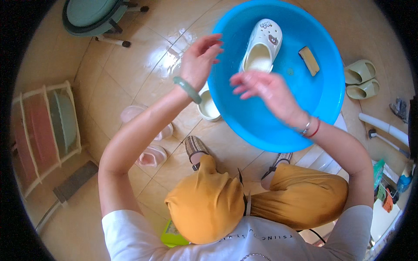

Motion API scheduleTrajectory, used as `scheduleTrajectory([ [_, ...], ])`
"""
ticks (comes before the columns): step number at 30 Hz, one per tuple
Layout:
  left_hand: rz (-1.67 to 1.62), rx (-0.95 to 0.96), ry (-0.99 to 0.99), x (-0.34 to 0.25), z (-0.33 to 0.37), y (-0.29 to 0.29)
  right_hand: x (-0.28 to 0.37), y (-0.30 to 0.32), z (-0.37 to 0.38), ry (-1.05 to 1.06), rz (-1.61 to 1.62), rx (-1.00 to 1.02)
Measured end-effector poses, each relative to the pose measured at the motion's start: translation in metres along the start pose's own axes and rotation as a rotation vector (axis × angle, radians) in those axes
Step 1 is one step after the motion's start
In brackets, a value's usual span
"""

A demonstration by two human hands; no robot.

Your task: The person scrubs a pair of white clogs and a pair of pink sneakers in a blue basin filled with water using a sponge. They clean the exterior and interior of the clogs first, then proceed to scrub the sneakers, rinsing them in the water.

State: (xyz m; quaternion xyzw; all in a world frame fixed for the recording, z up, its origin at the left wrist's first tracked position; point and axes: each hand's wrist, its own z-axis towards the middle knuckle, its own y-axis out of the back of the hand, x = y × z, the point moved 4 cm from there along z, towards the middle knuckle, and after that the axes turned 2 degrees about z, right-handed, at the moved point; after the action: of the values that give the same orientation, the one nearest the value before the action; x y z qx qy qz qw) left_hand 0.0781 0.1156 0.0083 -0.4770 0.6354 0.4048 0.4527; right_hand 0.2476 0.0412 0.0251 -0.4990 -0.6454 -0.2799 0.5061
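Note:
My left hand (201, 58) hangs at the left rim of a large blue basin (222, 98), its fingers loosely bent and apart, holding nothing. Over the basin, my right hand (271, 92) is smeared by motion; its fingers look stretched out and nothing shows in them. Just beyond it a white clog (264, 45) with decorative charms lies in the basin, its heel end partly behind that hand. A yellowish block with a dark side, perhaps a sponge or brush (309, 61), rests to the clog's right. Outside the basin, a second white clog (209, 106) sits below my left wrist.
Pale pink shoes (152, 155) stand on the tiled floor at left. Green slippers (362, 79) and a white pipe (383, 125) lie at right. A green stool (93, 15) stands at the far left, above a rack (45, 130). My feet are close to the basin.

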Motion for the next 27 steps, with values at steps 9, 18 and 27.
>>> scheduleTrajectory([
  [9,0.199,-0.084,0.399,0.158,-0.016,0.037,-0.09,-0.102,-0.003,-0.363,-0.175,-0.104],
  [18,-0.15,-0.144,0.586,0.174,0.015,0.041,-0.142,-0.126,0.071,-0.137,0.515,-0.553],
  [27,-0.301,-0.128,0.681,0.167,-0.016,0.092,-0.127,-0.157,0.074,-0.258,0.829,-0.254],
])
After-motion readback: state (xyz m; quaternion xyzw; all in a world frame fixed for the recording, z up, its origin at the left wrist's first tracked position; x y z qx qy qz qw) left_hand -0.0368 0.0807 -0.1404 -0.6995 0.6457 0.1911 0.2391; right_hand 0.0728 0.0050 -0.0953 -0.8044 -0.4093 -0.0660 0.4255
